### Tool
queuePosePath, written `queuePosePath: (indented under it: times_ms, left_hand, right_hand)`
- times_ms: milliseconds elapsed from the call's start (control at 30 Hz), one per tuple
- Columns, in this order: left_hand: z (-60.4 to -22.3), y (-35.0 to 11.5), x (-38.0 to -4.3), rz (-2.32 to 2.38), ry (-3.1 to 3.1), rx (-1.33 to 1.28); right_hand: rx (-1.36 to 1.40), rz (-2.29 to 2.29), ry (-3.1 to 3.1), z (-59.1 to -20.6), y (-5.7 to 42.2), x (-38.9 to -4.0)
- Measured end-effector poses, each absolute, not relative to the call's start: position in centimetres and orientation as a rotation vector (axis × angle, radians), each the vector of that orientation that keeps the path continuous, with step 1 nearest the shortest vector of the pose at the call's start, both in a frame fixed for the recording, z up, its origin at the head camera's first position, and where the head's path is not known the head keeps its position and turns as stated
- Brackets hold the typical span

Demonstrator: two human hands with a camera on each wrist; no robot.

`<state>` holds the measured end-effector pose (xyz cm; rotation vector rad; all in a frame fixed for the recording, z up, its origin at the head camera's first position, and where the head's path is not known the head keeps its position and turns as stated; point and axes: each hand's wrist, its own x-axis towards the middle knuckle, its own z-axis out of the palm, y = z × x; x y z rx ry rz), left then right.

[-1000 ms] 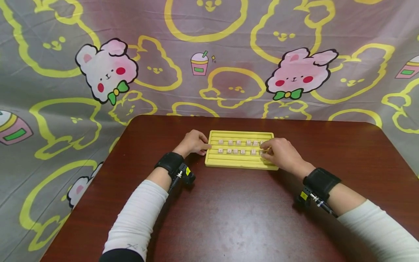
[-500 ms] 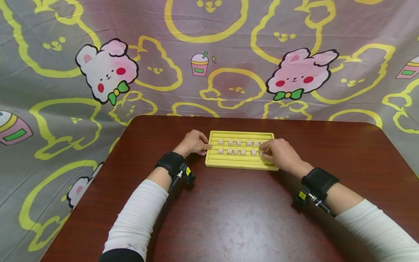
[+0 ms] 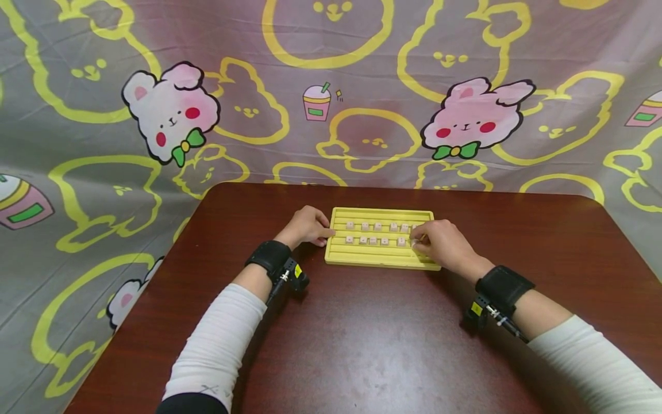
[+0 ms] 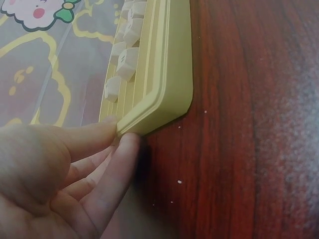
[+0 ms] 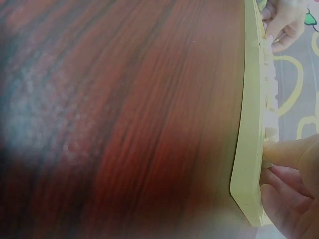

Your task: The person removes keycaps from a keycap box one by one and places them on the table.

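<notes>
A yellow ridged tray (image 3: 377,257) lies on the table, bearing two rows of small white keycaps (image 4: 127,64), some with dark marks on top. My left hand (image 3: 309,225) holds the tray's left end, thumb on the rim and a finger against the outer wall in the left wrist view. At the other end, my right hand (image 3: 446,244) reaches over the tray's right side. Its thumb and index finger pinch a keycap at the right end of the nearer row, mostly hidden by the fingers.
The dark reddish wooden table (image 3: 372,345) carries the tray towards its back. A patterned cloth (image 3: 372,86) with cartoon rabbits hangs behind and to the left. Tiny white specks (image 4: 179,181) lie on the wood near the tray's left end.
The right hand and wrist have shifted slightly left and down, fingers staying at the right end of the rows. My left hand keeps its hold on the tray.
</notes>
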<state>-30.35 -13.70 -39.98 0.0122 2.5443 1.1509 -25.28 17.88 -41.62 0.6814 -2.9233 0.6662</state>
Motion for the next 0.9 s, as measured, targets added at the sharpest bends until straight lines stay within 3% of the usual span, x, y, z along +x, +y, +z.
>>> queuePosePath:
  times_ms: [900]
  left_hand:
    - [-39.9, -13.7, -30.1, 1.143, 2.559, 0.021]
  right_hand:
    - [0.690, 0.639, -2.943, -40.4, 17.5, -24.5]
